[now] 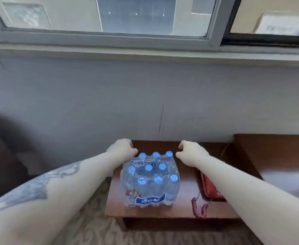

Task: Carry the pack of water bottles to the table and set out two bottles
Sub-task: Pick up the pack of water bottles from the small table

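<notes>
A shrink-wrapped pack of water bottles (149,181) with blue caps stands on a small brown wooden table (184,207) below a window. My left hand (123,148) hovers at the pack's far left corner, fingers curled, its fingertips close to the plastic wrap. My right hand (191,152) hovers at the far right corner, fingers bent and apart, a small gap between it and the pack. Neither hand holds anything that I can see.
A red telephone (209,188) with a coiled red cord (200,208) lies on the table right of the pack. A grey wall (145,103) rises just behind. A bed headboard (272,152) stands right, a dark chair (2,156) left, patterned carpet (95,230) below.
</notes>
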The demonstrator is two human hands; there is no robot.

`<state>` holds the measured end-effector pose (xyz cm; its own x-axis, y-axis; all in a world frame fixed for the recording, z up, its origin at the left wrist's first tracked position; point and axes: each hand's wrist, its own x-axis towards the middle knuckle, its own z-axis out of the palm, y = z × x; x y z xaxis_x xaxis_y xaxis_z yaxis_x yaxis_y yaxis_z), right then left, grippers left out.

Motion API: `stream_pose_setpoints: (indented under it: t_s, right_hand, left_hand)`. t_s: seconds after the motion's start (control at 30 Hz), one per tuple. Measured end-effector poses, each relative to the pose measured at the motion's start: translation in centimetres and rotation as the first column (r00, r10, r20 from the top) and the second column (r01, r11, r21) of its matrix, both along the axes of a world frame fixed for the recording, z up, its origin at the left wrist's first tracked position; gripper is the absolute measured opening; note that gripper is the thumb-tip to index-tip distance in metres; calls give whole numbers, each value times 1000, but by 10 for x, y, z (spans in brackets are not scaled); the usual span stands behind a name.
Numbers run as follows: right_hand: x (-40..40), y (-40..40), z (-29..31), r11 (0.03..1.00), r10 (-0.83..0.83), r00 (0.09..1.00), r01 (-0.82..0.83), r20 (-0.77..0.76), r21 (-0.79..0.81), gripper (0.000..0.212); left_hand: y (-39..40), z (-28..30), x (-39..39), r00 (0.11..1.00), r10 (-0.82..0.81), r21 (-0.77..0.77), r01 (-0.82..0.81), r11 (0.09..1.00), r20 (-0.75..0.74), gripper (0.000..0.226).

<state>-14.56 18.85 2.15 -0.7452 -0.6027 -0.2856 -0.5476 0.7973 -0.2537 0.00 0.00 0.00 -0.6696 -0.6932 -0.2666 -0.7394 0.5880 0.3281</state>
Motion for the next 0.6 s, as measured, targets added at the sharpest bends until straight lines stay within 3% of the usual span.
stream_pose_setpoints:
  t_s: [0.23,0.37,0.47,0.6]
  right_hand:
    - [-22,-11,-92,995,-90,955,101,282,-24,49]
    - [-19,-25,-134,922,-287,789,381,543,-67,71]
    - [-15,-34,-154,839,-377,652,541,658,-55,78]
    - [-8,-37,-175,781,-426,589,623,687,-50,82]
  left_hand:
    - [7,-80,-8,989,133,90,-138,986,57,34]
    - [8,-113,-7,968,248,123,-249,961,25,69]
    - [6,-132,-6,903,428,280,-407,869,-16,87]
    - [6,-156,0,798,603,537,-511,671,5,96]
